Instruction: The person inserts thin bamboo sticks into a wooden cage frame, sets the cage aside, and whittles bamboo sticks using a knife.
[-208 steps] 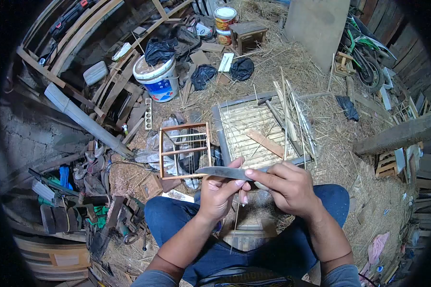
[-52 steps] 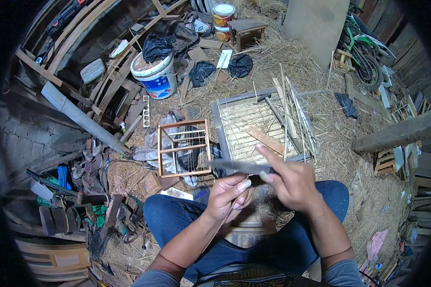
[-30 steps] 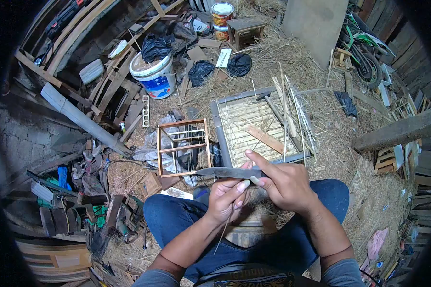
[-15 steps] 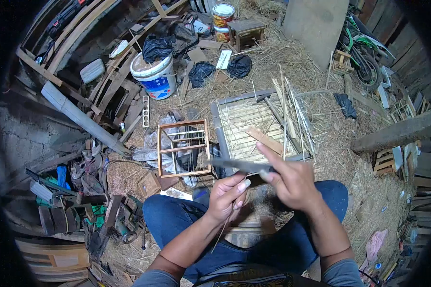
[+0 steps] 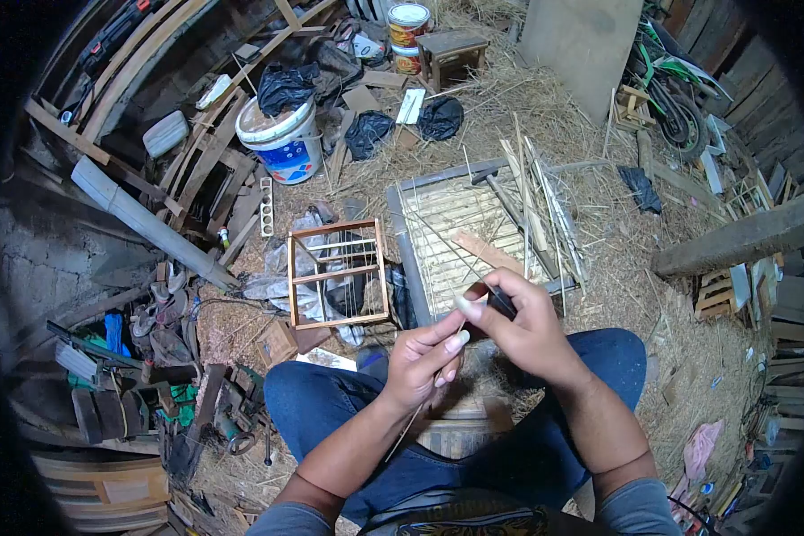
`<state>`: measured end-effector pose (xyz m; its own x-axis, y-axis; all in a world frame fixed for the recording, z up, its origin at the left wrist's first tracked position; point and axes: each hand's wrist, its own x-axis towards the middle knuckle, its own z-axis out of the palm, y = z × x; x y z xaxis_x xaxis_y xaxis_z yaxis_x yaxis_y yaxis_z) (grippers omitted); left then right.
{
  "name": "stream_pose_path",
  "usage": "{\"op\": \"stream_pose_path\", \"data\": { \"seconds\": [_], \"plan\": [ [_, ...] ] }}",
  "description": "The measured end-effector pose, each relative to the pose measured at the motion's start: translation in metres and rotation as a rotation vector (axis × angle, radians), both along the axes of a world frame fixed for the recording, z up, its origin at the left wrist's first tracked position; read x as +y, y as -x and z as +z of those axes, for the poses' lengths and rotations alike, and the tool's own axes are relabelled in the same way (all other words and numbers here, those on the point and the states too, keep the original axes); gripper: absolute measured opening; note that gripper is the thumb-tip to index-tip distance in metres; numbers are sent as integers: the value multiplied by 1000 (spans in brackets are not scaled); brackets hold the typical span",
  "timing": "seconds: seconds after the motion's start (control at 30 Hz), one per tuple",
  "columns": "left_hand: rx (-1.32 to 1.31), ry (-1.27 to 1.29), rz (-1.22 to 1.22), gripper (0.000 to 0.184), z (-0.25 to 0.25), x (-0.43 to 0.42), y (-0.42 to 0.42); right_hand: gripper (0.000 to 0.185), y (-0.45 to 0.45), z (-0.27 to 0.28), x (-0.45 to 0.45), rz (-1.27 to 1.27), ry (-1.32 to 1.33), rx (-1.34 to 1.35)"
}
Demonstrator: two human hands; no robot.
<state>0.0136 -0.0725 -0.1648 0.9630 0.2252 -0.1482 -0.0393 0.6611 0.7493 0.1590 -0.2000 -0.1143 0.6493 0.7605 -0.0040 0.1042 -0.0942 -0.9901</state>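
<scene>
My left hand (image 5: 426,364) pinches a thin bamboo strip (image 5: 406,435), whose lower end slants down over my lap. Close beside it, my right hand (image 5: 529,329) is closed around the dark handle (image 5: 502,304) of a knife. The knife's blade is hidden or too edge-on to make out. My right thumb lies at the upper part of the strip, almost touching my left fingertips. Beyond the hands lies a slatted bamboo panel (image 5: 438,234) in a grey frame. A small wooden frame (image 5: 338,272) with thin rods stands to its left.
On the panel rest a hammer (image 5: 520,214), a flat wood piece (image 5: 487,250) and several bamboo strips (image 5: 534,192). A white bucket (image 5: 286,147) stands at the back left, near a low stool (image 5: 451,55). A wooden beam (image 5: 741,237) juts in from the right. Straw and shavings cover the floor.
The knife blade, which pointed left across the strip, no longer shows. My right hand has turned and drawn in, its extended index finger now curled. My left hand has hardly moved.
</scene>
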Motion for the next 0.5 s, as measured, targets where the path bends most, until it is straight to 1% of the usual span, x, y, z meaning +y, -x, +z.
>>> {"op": "stream_pose_path", "data": {
  "seconds": [0.03,0.13,0.2,0.27,0.37,0.4,0.43,0.47,0.5],
  "plan": [
    [59,-52,14,40,2,-1,-1,22,-1,-5,2,-4,1,2],
    [103,-104,34,39,-3,-2,-1,22,-5,-14,4,-15,-68,-16],
    [138,-135,34,39,-2,-2,-1,22,-8,-7,2,-20,68,-18],
    [170,-166,33,41,-2,-2,-2,22,-15,-16,5,-60,24,-40],
    [136,-141,31,39,-2,-2,-3,22,-18,-13,2,-66,52,-172],
    [153,-95,45,39,1,-1,-4,24,-14,3,-1,-77,83,-253],
    [170,-48,60,39,3,-1,-4,27,-10,11,-2,-87,113,-333],
    [169,-51,63,39,1,2,-4,33,-9,6,-5,-59,118,-404],
    [149,10,51,40,-1,5,-3,41,-7,2,-7,-32,121,-476]
  ]
}}
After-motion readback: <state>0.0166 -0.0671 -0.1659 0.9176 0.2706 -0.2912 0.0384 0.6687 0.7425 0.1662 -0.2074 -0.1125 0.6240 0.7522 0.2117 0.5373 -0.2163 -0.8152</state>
